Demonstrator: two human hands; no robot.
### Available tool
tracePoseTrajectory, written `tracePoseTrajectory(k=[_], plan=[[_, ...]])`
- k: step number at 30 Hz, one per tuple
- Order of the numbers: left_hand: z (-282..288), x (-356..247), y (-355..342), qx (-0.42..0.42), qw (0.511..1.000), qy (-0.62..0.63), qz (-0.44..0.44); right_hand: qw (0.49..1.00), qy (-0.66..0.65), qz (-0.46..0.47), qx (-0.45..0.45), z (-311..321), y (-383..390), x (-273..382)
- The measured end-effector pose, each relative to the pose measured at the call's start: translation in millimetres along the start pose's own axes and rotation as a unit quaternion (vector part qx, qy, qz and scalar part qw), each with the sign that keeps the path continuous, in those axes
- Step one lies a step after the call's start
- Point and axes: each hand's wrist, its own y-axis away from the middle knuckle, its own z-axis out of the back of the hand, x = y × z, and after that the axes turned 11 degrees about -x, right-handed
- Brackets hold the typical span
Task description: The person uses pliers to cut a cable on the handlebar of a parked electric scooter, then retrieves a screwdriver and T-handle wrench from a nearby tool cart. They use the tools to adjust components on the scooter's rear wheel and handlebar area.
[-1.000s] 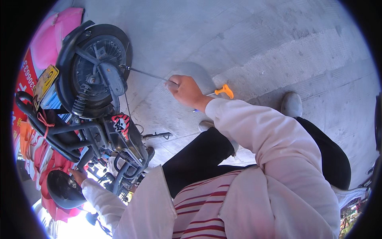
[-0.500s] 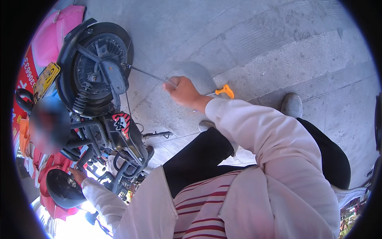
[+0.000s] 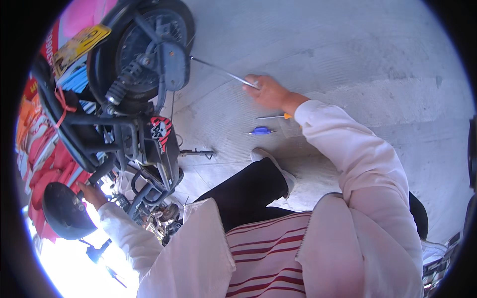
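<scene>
My right hand (image 3: 268,92) is closed around a long slim metal wrench (image 3: 223,71). The far end of the wrench meets the dark cover beside the hub of an electric bike's wheel (image 3: 140,54). My left hand (image 3: 92,194) reaches to the lower left, beside a black rounded bowl-shaped part (image 3: 63,211) and the dark bike frame; its fingers are small and partly hidden, so its grip is unclear. On the ground below my right hand lie an orange-handled tool (image 3: 287,116) with a thin shaft and a blue-handled screwdriver (image 3: 261,130).
The bike's black frame (image 3: 99,134) fills the left, with a shock absorber (image 3: 124,82), a yellow plate (image 3: 82,47) and a stand (image 3: 196,152). Red and pink coverings lie beyond it. Grey paving (image 3: 348,44) spreads to the right; my shoe (image 3: 273,166) rests on it.
The view has shifted, so the wheel sits higher. My right hand still holds the wrench against the bike. The blue-handled screwdriver has come into sight from behind my forearm.
</scene>
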Motion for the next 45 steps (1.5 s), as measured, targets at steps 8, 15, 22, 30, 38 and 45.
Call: tracePoseTrajectory(k=[8,15,22,30,38,45], plan=[[-13,68,14,-0.005,0.867,0.449,0.214,0.999,0.005,0.025,0.046,-12,-16,-6],[62,-112,72,0.245,0.346,0.658,0.623,0.999,0.019,0.017,0.039,-8,-15,8],[254,-443,151,0.531,0.510,0.634,0.236,0.992,0.011,0.125,0.025,-7,-23,-33],[218,-552,192,0.416,0.666,0.577,0.223,0.988,0.035,0.147,0.032,5,-12,-32],[218,-544,168,0.486,0.558,0.618,0.266,0.985,0.051,0.161,0.044,1,-20,-31],[207,-519,170,0.514,0.505,0.659,0.214,0.980,0.069,0.181,0.050,-6,-15,-23]])
